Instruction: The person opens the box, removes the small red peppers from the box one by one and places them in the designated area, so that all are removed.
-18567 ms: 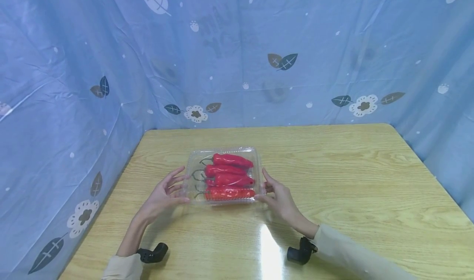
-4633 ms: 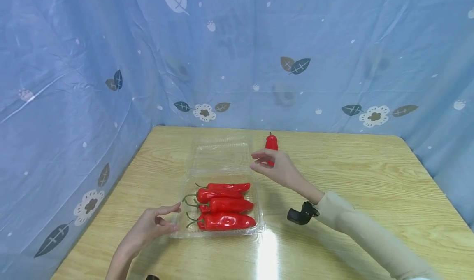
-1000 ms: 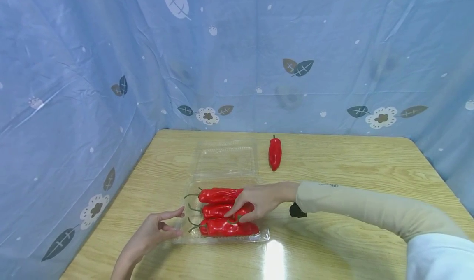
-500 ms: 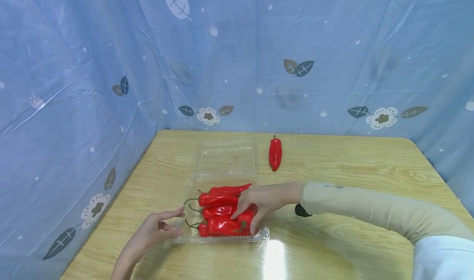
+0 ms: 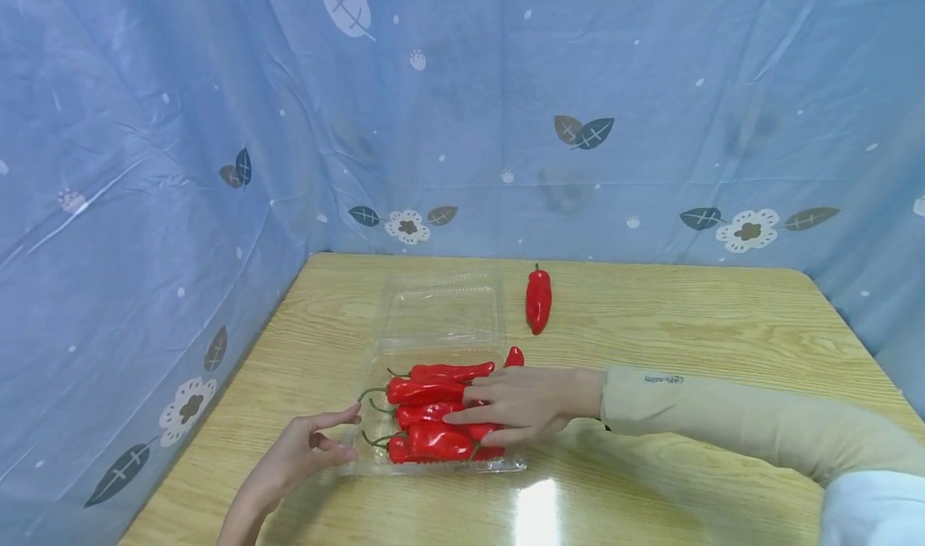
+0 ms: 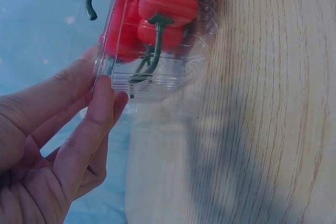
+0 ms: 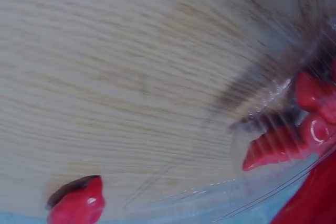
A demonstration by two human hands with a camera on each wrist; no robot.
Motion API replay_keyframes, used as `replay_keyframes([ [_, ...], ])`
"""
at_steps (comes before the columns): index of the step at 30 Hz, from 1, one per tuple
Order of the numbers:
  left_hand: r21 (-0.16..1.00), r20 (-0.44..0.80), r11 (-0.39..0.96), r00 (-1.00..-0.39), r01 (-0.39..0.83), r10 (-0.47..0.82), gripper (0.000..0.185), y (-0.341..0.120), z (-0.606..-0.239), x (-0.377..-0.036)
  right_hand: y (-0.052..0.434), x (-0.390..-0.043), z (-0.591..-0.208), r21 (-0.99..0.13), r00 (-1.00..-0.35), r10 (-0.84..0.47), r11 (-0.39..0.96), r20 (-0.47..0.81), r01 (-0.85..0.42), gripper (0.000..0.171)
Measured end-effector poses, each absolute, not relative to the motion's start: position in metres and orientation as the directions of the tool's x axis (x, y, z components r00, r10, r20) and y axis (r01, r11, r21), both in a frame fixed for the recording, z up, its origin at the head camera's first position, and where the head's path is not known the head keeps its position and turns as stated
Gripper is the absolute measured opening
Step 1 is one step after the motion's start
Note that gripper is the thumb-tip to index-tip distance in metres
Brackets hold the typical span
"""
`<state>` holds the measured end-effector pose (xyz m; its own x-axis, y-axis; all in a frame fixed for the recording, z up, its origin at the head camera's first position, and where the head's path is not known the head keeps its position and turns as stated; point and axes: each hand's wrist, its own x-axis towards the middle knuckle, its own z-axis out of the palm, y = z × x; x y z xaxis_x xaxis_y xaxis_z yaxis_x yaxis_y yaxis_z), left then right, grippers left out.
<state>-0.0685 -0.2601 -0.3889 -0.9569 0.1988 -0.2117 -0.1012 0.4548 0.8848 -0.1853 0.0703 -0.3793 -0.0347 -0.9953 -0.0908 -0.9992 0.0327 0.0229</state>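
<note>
1. Table [image 5: 686, 353]: light wood grain, blue leaf-and-flower cloth [image 5: 462, 112] hung behind it and along your left side.
2. Clear plastic box [image 5: 433, 466]: sits at the near left of the table, hinged lid [image 5: 442, 309] flipped open flat on the far side.
3. Your right hand [image 5: 516, 405]: reaches in from the right over the box, grip curled round one red pepper [image 5: 515, 357] whose tip pokes out past the far side of your hand.
4. Your left hand [image 5: 307, 450]: at the box's near left corner, grip spread loose, thumb and fingertips [image 6: 102, 90] touching the box wall in the left wrist view.
5. Peppers in the box [image 5: 426, 405]: red, lying side by side, green stems to your left.
6. Loose pepper [image 5: 538, 301]: lies on bare table just right of the lid, stem pointing away from you.
</note>
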Motion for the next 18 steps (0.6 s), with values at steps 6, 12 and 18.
replay_keyframes([
  [6,0.887,-0.221,0.449,-0.954,-0.109,0.203,0.064,-0.260,-0.388,-0.069,0.082,-0.185,-0.378,0.083,-0.040,-0.993,0.031,-0.108,-0.996,0.052],
  [12,0.889,-0.211,0.448,-0.956,-0.099,0.206,0.064,-0.260,-0.388,-0.069,0.085,-0.186,-0.374,0.086,0.009,-0.998,-0.014,-0.068,-0.996,0.057],
  [18,0.886,-0.209,0.454,-0.956,-0.096,0.205,0.064,-0.260,-0.389,-0.068,0.090,-0.189,-0.369,0.044,0.069,-0.995,-0.066,0.072,-0.997,0.057],
])
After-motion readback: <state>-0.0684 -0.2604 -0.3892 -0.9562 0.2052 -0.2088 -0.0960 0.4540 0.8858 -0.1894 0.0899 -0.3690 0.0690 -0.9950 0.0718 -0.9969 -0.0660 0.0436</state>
